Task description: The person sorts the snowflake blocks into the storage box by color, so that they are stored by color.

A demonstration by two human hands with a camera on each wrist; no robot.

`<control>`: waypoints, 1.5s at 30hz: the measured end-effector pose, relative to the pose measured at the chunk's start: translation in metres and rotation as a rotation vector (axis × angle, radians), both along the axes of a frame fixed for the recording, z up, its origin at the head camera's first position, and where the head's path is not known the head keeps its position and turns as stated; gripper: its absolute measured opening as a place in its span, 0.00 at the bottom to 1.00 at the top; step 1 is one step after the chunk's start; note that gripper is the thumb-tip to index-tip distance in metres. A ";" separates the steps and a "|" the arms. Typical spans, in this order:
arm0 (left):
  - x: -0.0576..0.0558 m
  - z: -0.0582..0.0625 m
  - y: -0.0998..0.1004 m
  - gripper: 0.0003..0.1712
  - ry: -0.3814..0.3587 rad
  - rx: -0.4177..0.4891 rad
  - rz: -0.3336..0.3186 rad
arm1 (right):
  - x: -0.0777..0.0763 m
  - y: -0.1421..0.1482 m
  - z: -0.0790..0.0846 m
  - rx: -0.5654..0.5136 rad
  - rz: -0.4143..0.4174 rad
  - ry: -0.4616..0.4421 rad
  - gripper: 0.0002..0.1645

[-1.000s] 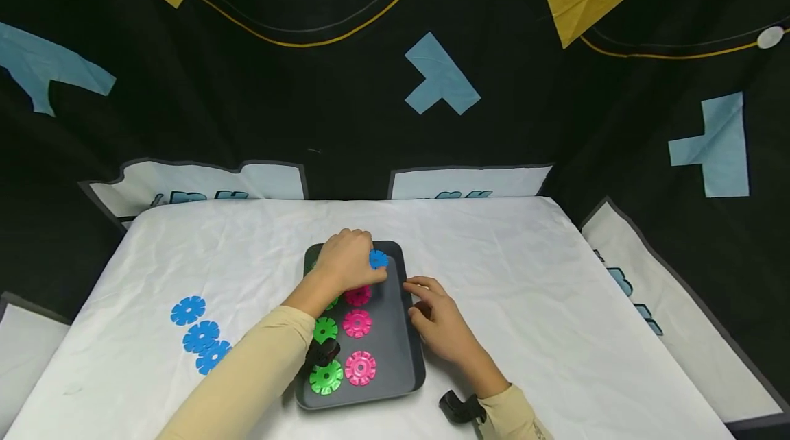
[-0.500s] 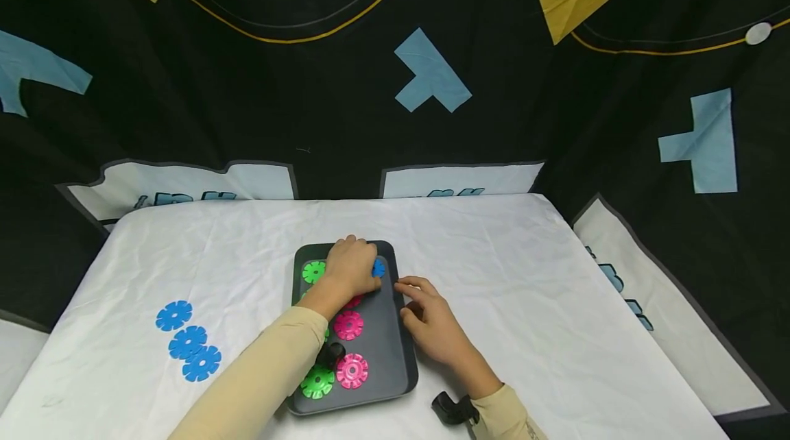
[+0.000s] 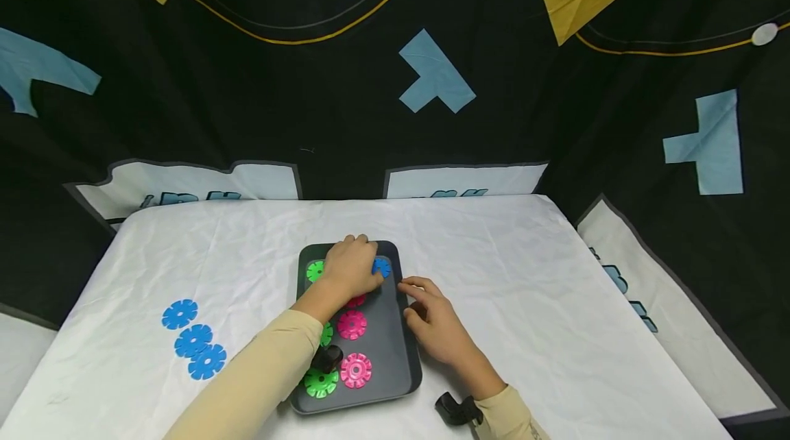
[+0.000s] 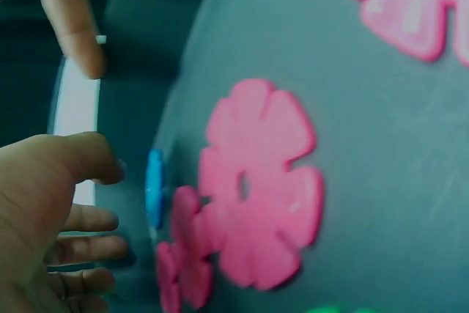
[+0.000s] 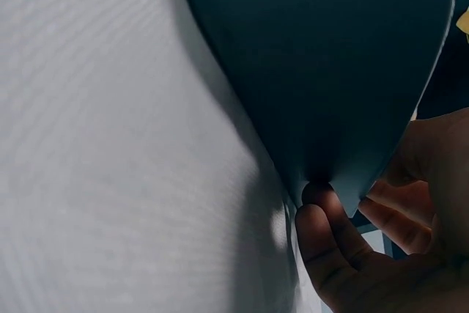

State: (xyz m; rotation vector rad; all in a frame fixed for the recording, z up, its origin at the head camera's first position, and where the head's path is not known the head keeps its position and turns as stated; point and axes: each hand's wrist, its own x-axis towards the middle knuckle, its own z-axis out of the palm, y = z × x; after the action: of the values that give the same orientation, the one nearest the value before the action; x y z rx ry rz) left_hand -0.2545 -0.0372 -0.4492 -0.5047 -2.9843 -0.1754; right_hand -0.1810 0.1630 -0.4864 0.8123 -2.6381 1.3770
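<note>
My left hand reaches over the dark grey baking tray, its thumb beside a blue notched plastic disc at the tray's far right. In the left wrist view, that blue disc stands a little apart from the fingers. Along the outer right side of the tray, my right hand touches the wall; its fingertips meet the dark side in the right wrist view. A column of pink discs lies in the tray's middle, with green discs to its left, partly hidden by the arm.
Three more blue discs lie overlapping on the white cloth left of the tray. Black mounts sit at both wrists, over sand-coloured sleeves. A black curtain with blue and yellow shapes hangs behind the table.
The blue disc, first pinched in my left hand, now lies in the tray, with the fingers loosened beside it. My right hand stays at the tray's side, and the head view has shifted slightly.
</note>
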 end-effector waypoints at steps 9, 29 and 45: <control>0.010 0.025 -0.021 0.25 0.021 0.123 0.013 | 0.002 0.003 -0.001 0.009 -0.027 -0.033 0.25; 0.041 0.031 -0.127 0.25 0.072 0.402 0.249 | 0.004 0.001 0.002 0.029 -0.069 -0.033 0.25; 0.102 -0.003 -0.226 0.26 0.059 0.429 0.437 | 0.006 -0.007 0.002 0.019 -0.047 -0.016 0.25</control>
State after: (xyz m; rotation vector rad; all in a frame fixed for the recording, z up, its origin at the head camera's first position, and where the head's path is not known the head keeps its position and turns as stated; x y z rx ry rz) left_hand -0.1522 -0.2630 -0.4523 0.1835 -2.7882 -0.7149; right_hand -0.1749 0.1557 -0.4848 0.7387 -2.6680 1.3553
